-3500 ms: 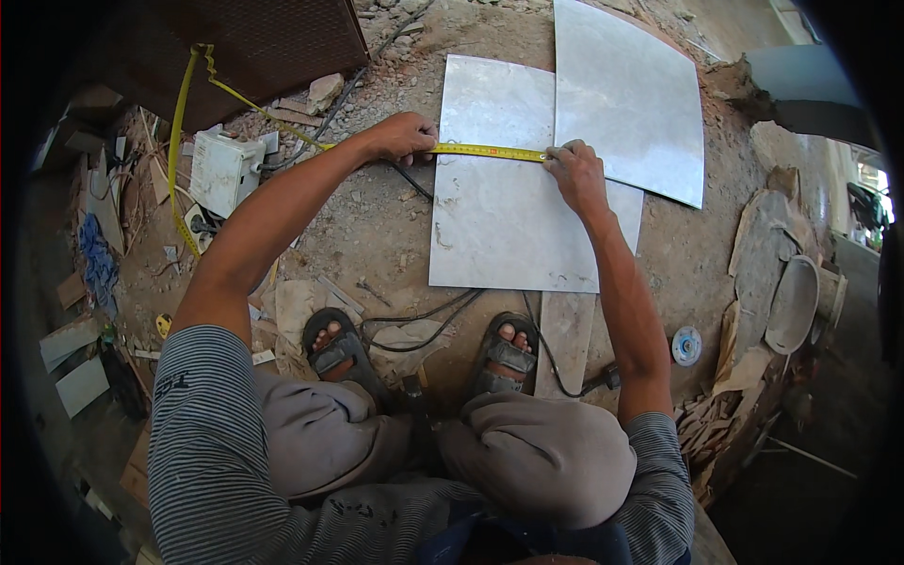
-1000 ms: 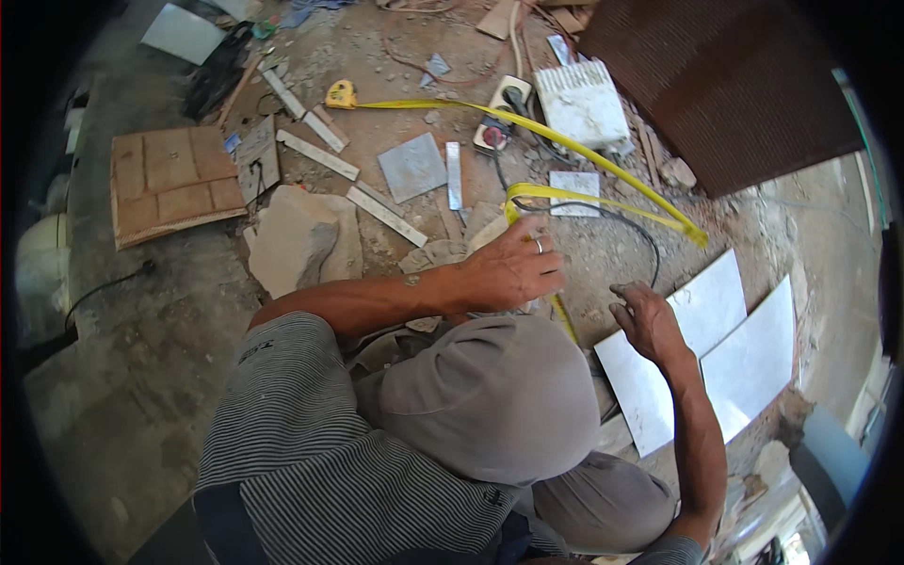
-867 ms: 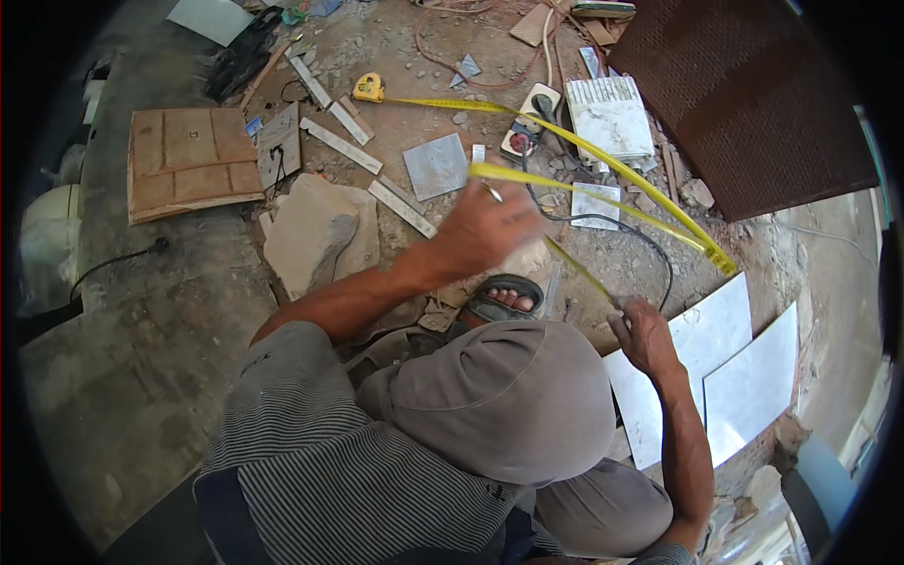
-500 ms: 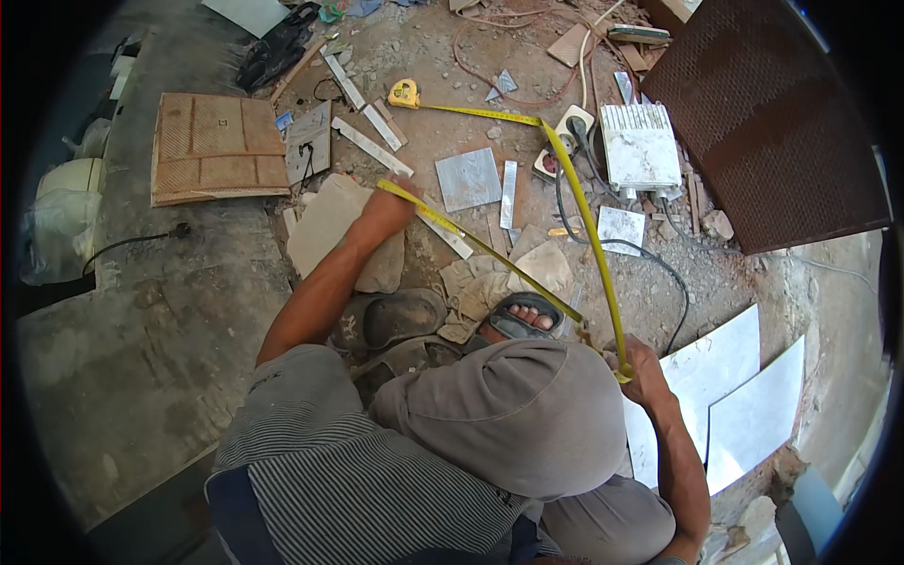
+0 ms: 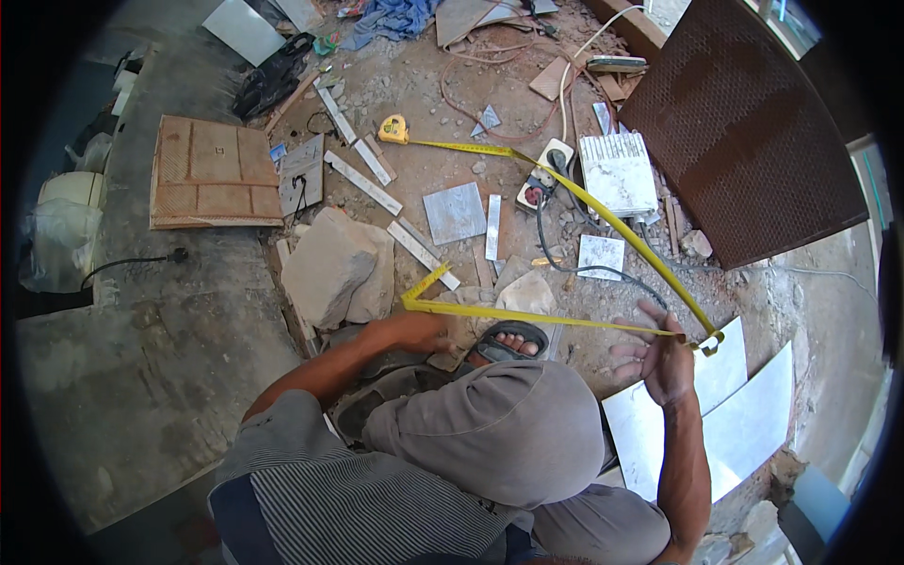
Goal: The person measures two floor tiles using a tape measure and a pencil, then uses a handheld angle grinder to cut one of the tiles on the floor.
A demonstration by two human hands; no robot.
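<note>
A yellow tape measure point(image 5: 393, 129) lies on the dirt floor, its long blade point(image 5: 650, 250) pulled out to the right and bent sharply back beside my right hand. From there the blade runs left across the front of my sandalled foot point(image 5: 513, 341) and kinks upward at its far end. My right hand point(image 5: 667, 363) is open, fingers spread, with the blade crossing at the fingers. My left hand point(image 5: 419, 332) is low beside the foot, just below the kinked blade; its fingers are blurred and I cannot make out anything in them.
A broken stone slab point(image 5: 330, 268) lies left of the hands. Metallic strips and square tile pieces point(image 5: 454, 213) are scattered ahead. A power strip point(image 5: 546, 174) with cords sits by a white box point(image 5: 617, 174). Large pale sheets point(image 5: 749, 424) lie at right, below a brown panel point(image 5: 744, 132).
My left hand has come down and let go of the blade's end, which now stands kinked on the floor. My right hand has opened and moved slightly right. The view has shifted a little.
</note>
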